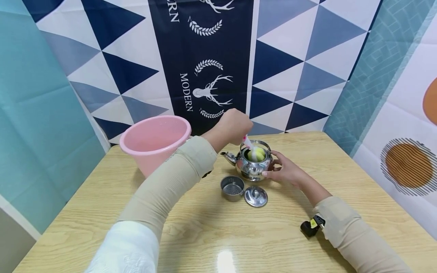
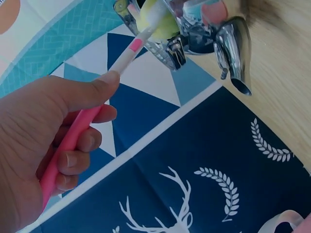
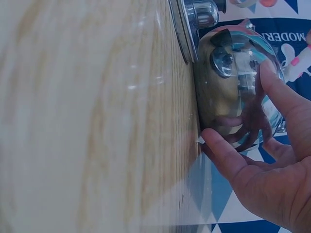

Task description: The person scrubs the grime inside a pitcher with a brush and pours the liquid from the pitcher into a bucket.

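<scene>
A shiny metal teapot [image 1: 252,171] stands on the table, its spout toward the left. My left hand [image 1: 235,125] is above it, fingers wrapped round the pink and white handle of a sponge brush [image 2: 81,127]. The brush's yellow sponge head [image 1: 257,154] sits in the teapot's open top; its lower part is hidden inside. On the teapot's right side, my right hand [image 1: 286,169] grips the body between thumb and fingers, as the right wrist view also shows. In front of the teapot lie a metal strainer cup [image 1: 232,188] and a round metal lid [image 1: 256,196].
A pink plastic bucket [image 1: 146,163] stands at the table's back left, beside my left forearm. The wooden table [image 1: 273,235] meets a patterned cloth [image 1: 283,76] at the back. Near my right wrist is a small black device [image 1: 310,227].
</scene>
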The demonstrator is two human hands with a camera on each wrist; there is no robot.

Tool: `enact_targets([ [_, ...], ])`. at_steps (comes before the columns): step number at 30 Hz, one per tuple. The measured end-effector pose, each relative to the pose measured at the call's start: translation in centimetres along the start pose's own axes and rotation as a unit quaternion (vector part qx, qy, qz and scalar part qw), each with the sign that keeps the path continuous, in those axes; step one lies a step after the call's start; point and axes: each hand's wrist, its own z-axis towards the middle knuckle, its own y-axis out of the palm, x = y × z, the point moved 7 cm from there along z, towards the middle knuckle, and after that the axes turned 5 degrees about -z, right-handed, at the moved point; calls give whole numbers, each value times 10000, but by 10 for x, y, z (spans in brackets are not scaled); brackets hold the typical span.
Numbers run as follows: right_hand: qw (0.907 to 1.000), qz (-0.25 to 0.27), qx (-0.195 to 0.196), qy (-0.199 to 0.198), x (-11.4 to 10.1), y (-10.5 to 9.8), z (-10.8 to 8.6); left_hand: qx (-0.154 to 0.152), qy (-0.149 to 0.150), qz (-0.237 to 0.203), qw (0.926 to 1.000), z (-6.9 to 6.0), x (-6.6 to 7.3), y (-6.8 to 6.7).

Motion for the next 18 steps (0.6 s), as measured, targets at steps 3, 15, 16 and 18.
enact_targets([
  [3, 10000, -23, 13, -3, -1, 0, -1, -10, 42, -154, 9999, -2, 3, -2],
  [15, 9999, -141, 48, 33, 1, -1, 0, -195, 256, -38, 9995, -14, 13, -11],
  [16, 9999, -153, 35, 16, 1, -1, 0, -198, 271, 7, 9994, -15, 14, -12],
  [18, 9999, -140, 24, 1, 0, 0, 0, -185, 302, 85, 9993, -17, 16, -13],
])
